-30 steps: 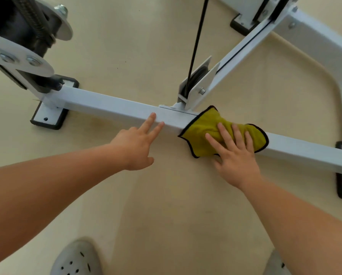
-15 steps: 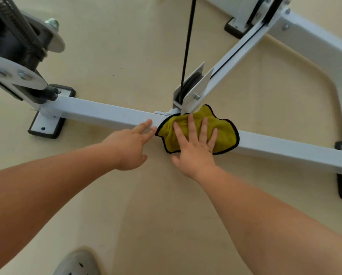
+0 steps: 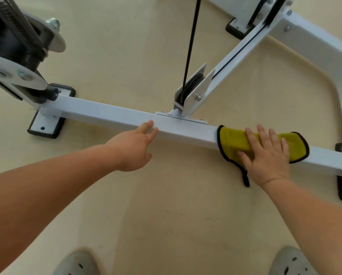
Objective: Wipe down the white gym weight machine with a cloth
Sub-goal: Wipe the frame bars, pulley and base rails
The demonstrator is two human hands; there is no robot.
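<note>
Yellow cloth point(image 3: 232, 141) draped over the white machine's base bar point(image 3: 106, 116), right of the pulley bracket point(image 3: 195, 90), pressed flat by the right hand point(image 3: 269, 157), fingers straight, left hand point(image 3: 132, 151) rested on the bar by extended fingertips, nothing gripped

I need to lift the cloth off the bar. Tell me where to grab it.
Pinch the cloth by its flap hanging down the near face of the bar, coming from your side. The rest lies flat under the right hand, leaving no fold to catch.
</note>
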